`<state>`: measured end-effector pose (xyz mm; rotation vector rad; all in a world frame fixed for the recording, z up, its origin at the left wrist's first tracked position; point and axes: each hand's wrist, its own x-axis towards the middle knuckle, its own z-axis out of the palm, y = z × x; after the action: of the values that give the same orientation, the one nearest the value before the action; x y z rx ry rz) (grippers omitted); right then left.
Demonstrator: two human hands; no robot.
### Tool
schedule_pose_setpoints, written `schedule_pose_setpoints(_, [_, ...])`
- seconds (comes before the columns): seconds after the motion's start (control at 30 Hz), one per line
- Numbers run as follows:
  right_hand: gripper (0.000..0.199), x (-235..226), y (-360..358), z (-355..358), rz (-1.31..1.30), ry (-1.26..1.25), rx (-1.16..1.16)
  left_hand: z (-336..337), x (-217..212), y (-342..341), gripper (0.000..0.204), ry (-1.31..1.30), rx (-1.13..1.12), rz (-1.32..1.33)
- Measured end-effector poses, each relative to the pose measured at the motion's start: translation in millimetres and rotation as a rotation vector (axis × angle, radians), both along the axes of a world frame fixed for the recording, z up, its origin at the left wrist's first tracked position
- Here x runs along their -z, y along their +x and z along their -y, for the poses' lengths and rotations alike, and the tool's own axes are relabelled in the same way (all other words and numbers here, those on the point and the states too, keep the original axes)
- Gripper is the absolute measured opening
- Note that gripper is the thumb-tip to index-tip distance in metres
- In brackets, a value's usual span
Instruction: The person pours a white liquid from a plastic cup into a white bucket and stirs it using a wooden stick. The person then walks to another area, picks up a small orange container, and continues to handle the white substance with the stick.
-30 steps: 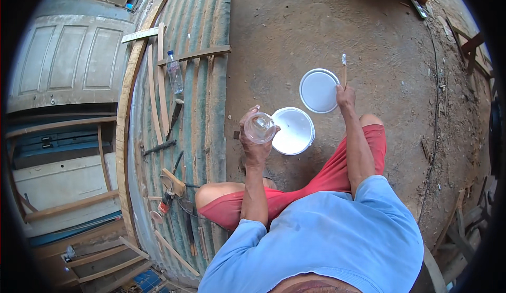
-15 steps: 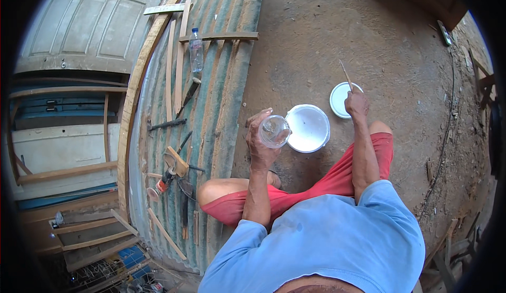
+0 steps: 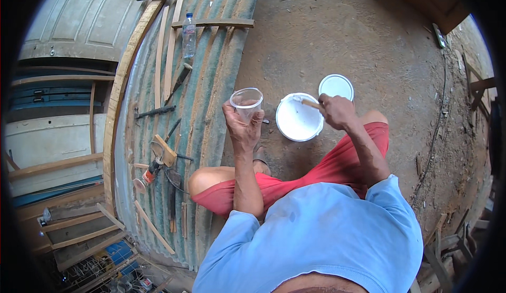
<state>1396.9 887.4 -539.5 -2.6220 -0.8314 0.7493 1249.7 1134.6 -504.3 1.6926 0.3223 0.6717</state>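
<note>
My left hand [image 3: 244,127] is closed around a clear plastic cup [image 3: 247,108], which is held mouth up to the left of a white bucket [image 3: 322,129]. The inside of the bucket is white; I cannot tell how deep its contents are. My right hand [image 3: 340,111], at the bucket's right rim, is shut on a slim wooden stick [image 3: 312,104]. The stick points left over the bucket's opening, its far end at or in the white contents. Just beyond my right hand a round white lid [image 3: 336,86] lies on the ground.
On the left, a corrugated sheet [image 3: 213,82] bears a water bottle [image 3: 189,36], wooden strips, a hammer [image 3: 181,77] and an angle grinder [image 3: 151,172]. Old panelled doors [image 3: 89,19] stand farther left. A dark cable [image 3: 435,135] runs along the ground on the right.
My right hand has moved left from over the lid, bringing the stick over the bucket. My left hand has drawn the cup away to the left of the bucket. The view has shifted slightly.
</note>
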Motion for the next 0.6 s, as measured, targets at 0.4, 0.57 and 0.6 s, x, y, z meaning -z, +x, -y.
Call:
schedule_pose_setpoints(0.4, [0.02,72,-39,-54,0.191,-0.018,-0.206,-2,0,-6,0.069,0.197,0.037,-0.044])
schedule_pose_setpoints(0.57, [0.019,84,-46,-64,0.121,-0.059,-0.269,-10,16,-13,0.068,0.181,0.112,-0.082])
schedule_pose_setpoints(0.6, [0.018,87,-47,-63,0.093,-0.049,-0.278,-10,17,-14,0.069,0.194,0.108,-0.097])
